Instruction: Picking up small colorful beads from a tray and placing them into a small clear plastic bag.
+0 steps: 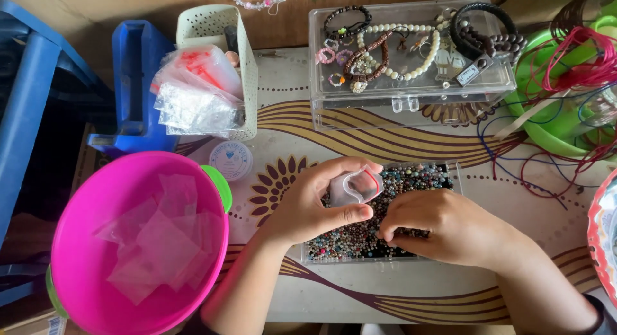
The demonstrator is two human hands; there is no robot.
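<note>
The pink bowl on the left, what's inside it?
The pink bowl holds a loose pile of small clear plastic bags. They overlap, so anything beneath them is hidden.

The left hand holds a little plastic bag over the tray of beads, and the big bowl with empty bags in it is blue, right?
Not quite. The head view shows the bowl is pink, not blue. The rest holds: the left hand holds a little plastic bag over the tray of beads.

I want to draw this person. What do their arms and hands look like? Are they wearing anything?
Both hands, left hand and right hand, are bare: no gloves, rings or bracelets show. The forearms are bare too. Only a bit of dark sleeve shows on the right arm.
</note>
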